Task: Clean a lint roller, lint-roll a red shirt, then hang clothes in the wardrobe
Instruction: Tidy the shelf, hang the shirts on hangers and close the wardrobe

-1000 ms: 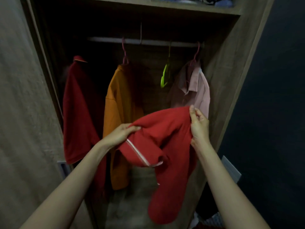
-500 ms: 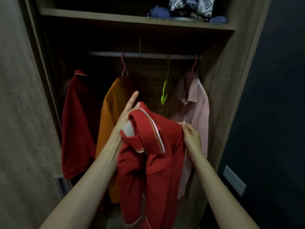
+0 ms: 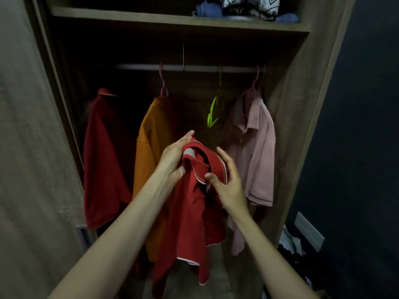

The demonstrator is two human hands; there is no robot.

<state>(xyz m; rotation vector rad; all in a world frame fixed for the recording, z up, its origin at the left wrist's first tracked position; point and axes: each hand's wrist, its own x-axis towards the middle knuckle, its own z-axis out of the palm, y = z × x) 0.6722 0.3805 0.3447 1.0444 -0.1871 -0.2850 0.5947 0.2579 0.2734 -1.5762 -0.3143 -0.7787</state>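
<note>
The red shirt (image 3: 194, 212) hangs with its long axis vertical, collar pointing up and hem down, just below the green hanger (image 3: 212, 114). The left hand (image 3: 172, 160) grips the collar below and left of that hanger. The right hand (image 3: 227, 182) pinches the collar's edge directly beneath it.

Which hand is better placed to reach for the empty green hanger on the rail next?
Probably the right. The right hand pinches only the collar edge of the red shirt and sits almost under the green hanger. The left hand grips the bunched collar, farther left, and can carry the shirt.
</note>
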